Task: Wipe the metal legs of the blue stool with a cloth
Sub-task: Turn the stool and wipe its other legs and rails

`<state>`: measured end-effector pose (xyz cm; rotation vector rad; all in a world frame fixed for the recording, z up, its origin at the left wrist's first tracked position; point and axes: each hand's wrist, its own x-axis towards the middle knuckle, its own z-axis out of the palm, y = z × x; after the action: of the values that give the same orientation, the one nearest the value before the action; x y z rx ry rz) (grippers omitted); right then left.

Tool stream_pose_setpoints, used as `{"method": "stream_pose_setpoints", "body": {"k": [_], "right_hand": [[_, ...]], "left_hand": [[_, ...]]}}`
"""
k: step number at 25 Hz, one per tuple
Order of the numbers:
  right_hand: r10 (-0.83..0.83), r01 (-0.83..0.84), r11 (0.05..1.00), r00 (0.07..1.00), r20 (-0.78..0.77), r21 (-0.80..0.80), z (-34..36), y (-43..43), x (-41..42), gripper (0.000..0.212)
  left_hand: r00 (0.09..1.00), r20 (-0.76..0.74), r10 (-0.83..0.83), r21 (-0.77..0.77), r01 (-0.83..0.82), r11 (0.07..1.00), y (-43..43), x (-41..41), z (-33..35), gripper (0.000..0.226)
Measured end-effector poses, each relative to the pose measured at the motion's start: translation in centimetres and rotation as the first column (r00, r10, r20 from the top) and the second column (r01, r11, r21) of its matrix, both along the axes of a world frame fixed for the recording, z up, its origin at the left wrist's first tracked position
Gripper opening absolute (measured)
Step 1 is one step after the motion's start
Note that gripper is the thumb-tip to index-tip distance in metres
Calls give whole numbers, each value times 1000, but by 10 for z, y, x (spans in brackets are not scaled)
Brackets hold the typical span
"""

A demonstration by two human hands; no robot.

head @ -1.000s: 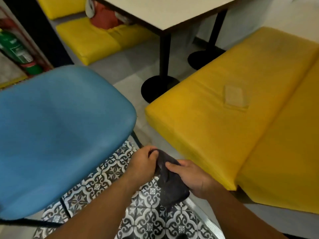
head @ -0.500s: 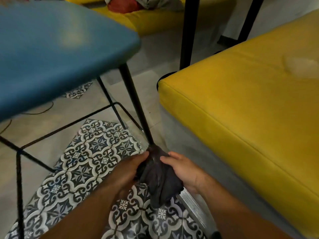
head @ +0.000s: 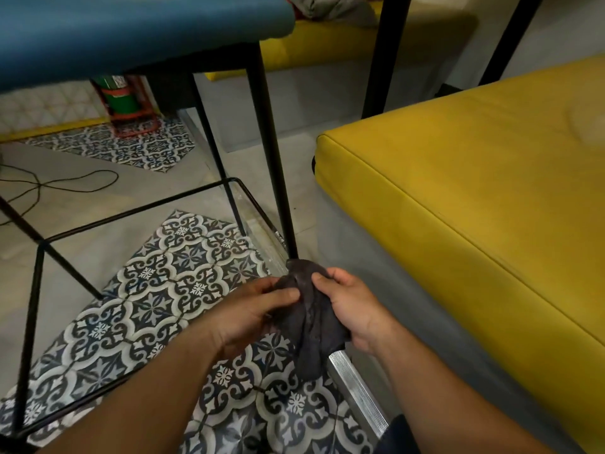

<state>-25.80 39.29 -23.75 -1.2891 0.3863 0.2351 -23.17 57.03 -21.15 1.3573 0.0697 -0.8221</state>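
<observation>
Down by the floor, the left hand (head: 252,309) and right hand (head: 350,306) are both closed on a dark cloth (head: 307,309), bunched around the foot of the blue stool's (head: 131,34) nearest black leg (head: 271,152), close beside the yellow bench (head: 474,198). The loose tail hangs toward the patterned tiles (head: 157,290). If the grip slackens, the cloth could slide off; a hard upward tug might tip the light stool.
</observation>
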Motion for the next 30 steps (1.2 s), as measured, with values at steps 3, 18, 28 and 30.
{"method": "stream_pose_setpoints", "body": {"k": [3, 18, 28, 30], "right_hand": [[10, -10, 1000, 1000, -9, -10, -5, 5, 2, 13], [115, -93, 937, 992, 44, -336, -19, 49, 11, 14], [140, 105, 723, 946, 293, -682, 32, -11, 35, 48], [269, 30, 728, 906, 326, -685, 38, 5, 40, 62]], "left_hand": [[994, 59, 94, 132, -101, 986, -1, -2, -4, 27], [781, -294, 550, -184, -611, 770, 18, 7, -55, 30], [494, 847, -195, 508, -645, 571, 11, 141, -18, 34], [496, 746, -444, 664, -515, 541, -1, 155, -33, 32]]}}
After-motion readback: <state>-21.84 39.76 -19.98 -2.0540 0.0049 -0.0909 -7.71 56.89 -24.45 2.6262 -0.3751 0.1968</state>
